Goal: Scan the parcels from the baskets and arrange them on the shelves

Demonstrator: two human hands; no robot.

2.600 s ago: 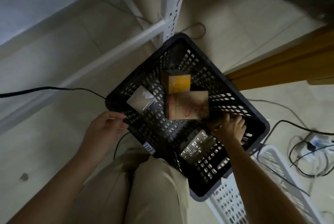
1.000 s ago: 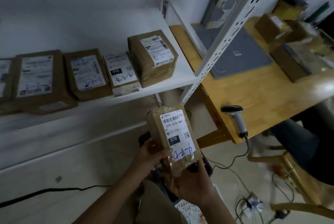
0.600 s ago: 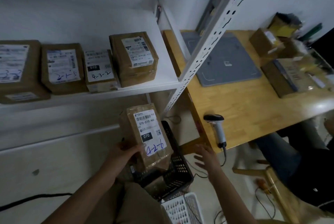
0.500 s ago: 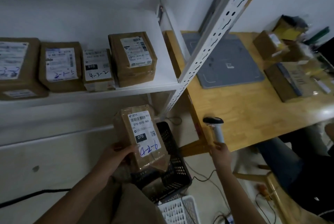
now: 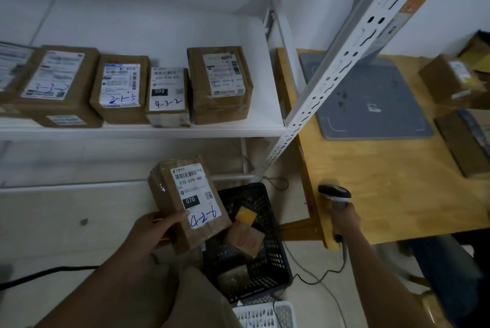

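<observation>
My left hand (image 5: 156,229) holds a brown parcel (image 5: 169,195) by its lower left corner; its white label reads 070 and 4-2-6. My right hand (image 5: 343,220) grips the handle of a barcode scanner (image 5: 334,193) at the front edge of the wooden table (image 5: 384,182). Below the parcel sits a black basket (image 5: 270,253) with a yellow parcel (image 5: 245,215), a brown one (image 5: 245,240) and another lower down. On the white shelf (image 5: 148,130) several labelled brown parcels (image 5: 221,84) stand in a row.
A white slotted shelf post (image 5: 336,70) slants between shelf and table. A grey pad (image 5: 371,99) and more boxes (image 5: 450,81) lie on the table. A white basket (image 5: 265,315) sits under the black one. Cables run over the floor. A seated person's leg (image 5: 448,274) is at lower right.
I lifted the parcel out of the black basket and looked up. My right hand let go of it, reached right and took hold of the scanner. My left hand keeps holding the parcel.
</observation>
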